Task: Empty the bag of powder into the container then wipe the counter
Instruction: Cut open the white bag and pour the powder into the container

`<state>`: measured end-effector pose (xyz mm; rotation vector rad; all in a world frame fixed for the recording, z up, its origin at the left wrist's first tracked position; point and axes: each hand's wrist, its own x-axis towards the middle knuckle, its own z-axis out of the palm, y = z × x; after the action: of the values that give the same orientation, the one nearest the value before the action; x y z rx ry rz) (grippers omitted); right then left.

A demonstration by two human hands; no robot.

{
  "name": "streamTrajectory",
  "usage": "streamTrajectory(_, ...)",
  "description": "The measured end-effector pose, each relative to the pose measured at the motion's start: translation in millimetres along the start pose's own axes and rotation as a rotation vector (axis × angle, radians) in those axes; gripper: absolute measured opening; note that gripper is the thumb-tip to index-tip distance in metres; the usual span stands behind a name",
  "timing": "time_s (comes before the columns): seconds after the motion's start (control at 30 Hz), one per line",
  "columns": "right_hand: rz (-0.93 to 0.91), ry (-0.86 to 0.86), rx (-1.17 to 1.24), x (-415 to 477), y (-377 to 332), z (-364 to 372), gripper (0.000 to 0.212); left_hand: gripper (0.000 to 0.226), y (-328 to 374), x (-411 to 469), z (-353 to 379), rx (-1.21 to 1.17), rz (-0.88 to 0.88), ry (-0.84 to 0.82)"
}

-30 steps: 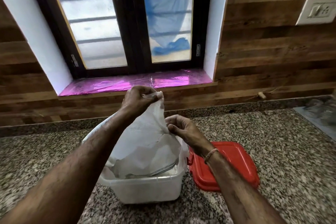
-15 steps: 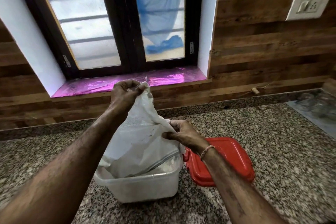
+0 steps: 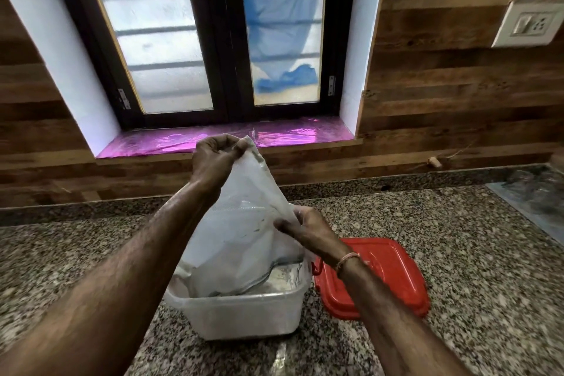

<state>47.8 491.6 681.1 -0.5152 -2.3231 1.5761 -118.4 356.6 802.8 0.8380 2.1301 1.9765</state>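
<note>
1. Head view: left hand (image 3: 215,159) raised in front of the pink sill (image 3: 290,135), fingers pinched shut on the top corner of the bag (image 3: 241,235).
2. Right hand (image 3: 308,230) lower, at the bag's right edge, gripping a fold of the plastic.
3. Bag hangs inverted between the two hands, below the left, left of the right; its open end sits inside the container (image 3: 244,314).
4. Container stands on the granite surface (image 3: 473,268), straight under the bag; white powder (image 3: 283,276) shows inside on its right side.
5. Red lid (image 3: 387,272) lies flat on the surface, touching the container's right side, partly under the right wrist.
</note>
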Motion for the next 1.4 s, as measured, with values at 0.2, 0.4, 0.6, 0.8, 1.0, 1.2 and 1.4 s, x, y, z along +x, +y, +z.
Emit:
streamTrajectory(0.2, -0.159, 0.086, 0.272, 21, -45, -13, 0.031, 0.010, -4, -14, 10, 0.154, 0.108, -0.088)
streamTrajectory(0.4, -0.195, 0.190, 0.220, 42, -75, -19, 0.018, 0.011, -20, -18, 0, 0.414, 0.186, -0.073)
streamTrajectory(0.6, -0.245, 0.298, -0.199, 51, -78, -9, 0.037, 0.013, -32, -27, -21, 0.500, 0.160, 0.032)
streamTrajectory(0.8, -0.703, 0.515, -0.595, 42, -122, 1, 0.082, 0.008, -46, -29, -28, 0.582, 0.045, -0.138)
streamTrajectory(1.0, -0.355, -0.023, -1.041, 40, -98, -5, 0.045, 0.012, -44, -37, -29, 0.546, 0.097, -0.099)
streamTrajectory(1.2, -0.533, 0.239, -0.933, 33, -98, 5, 0.069, 0.008, -45, -39, -24, 0.562, 0.075, -0.101)
streamTrajectory(1.4, -0.318, 0.271, -1.016, 25, -84, 7, 0.012, 0.018, -42, -54, -33, 0.668, 0.153, -0.161)
